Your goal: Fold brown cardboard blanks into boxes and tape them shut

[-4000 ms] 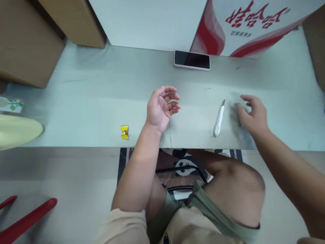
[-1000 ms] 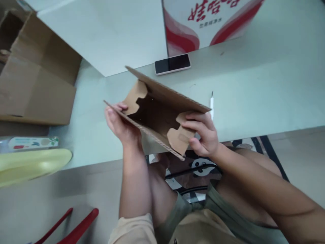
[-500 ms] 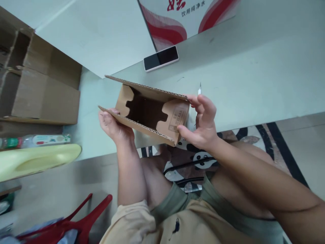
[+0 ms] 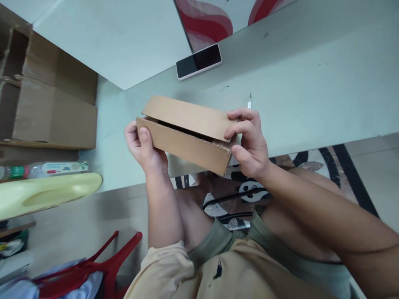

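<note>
Between my hands is a small brown cardboard box (image 4: 187, 143), tilted down to the right. Its two long top flaps are folded inward, with a narrow dark gap along the middle. My left hand (image 4: 141, 145) grips the left end, thumb on the near flap. At the right end, my right hand (image 4: 249, 141) has its fingers on the far flap and its thumb by the near corner. Just past my right hand lies a thin pointed tool with a white handle (image 4: 249, 101), partly hidden by the fingers.
A black-faced device with a white rim (image 4: 199, 62) lies on the pale table (image 4: 311, 91), before a red-and-white carton (image 4: 208, 20). Larger cardboard boxes (image 4: 56, 112) stand at left, above a plastic bottle (image 4: 34, 170) and a yellow-green object (image 4: 62, 191). A red chair (image 4: 109, 265) is lower left.
The box's two long flaps have swung inward from upright, covering most of the opening and hiding the end flaps. My right fingers have moved onto the far flap, my left thumb onto the near one.
</note>
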Available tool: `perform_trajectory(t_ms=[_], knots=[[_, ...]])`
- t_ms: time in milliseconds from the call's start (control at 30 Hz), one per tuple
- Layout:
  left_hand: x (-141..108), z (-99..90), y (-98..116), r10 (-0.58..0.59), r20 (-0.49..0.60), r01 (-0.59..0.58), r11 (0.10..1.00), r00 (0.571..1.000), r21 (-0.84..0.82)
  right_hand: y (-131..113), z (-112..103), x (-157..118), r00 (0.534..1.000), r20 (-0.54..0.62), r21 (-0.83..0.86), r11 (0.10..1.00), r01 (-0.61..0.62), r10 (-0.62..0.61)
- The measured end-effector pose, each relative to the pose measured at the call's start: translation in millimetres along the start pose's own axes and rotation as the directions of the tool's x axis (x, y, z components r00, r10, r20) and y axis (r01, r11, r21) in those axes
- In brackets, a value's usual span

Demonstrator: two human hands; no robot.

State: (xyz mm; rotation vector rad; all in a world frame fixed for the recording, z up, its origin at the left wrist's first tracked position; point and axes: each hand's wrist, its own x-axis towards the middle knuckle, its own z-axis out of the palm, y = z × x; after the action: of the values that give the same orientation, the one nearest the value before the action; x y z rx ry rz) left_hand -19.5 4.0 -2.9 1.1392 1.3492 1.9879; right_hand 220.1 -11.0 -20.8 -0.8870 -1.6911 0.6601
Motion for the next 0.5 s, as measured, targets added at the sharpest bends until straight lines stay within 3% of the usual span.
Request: perform_trajectory(t_ms=[133, 233, 367, 500], knots=[[3, -8.2, -5, 0.039, 0.044, -0.043, 0.995, 0.998, 0.086, 3, 4, 0, 0.996, -0.056, 0.112, 0.991, 0.075, -0.069], [7, -14.5, -10, 0.018, 0.098, -0.039, 0.976, 0.995, 0.213, 5, 6, 1, 0.998, -0.051, 0.112, 0.993, 0.045, -0.04], [9, -18.1, -11, 0.025, 0.145, -0.052, 0.982, 0.989, 0.184, 6, 5, -1, 0.999, -0.002, 0.029, 0.999, -0.043, 0.043], [11, -20.2, -10, 0.013, 0.172, -0.044, 0.984, 0.985, 0.175, 7, 4, -2, 0.999, 0.018, -0.005, 0.999, -0.049, 0.049]])
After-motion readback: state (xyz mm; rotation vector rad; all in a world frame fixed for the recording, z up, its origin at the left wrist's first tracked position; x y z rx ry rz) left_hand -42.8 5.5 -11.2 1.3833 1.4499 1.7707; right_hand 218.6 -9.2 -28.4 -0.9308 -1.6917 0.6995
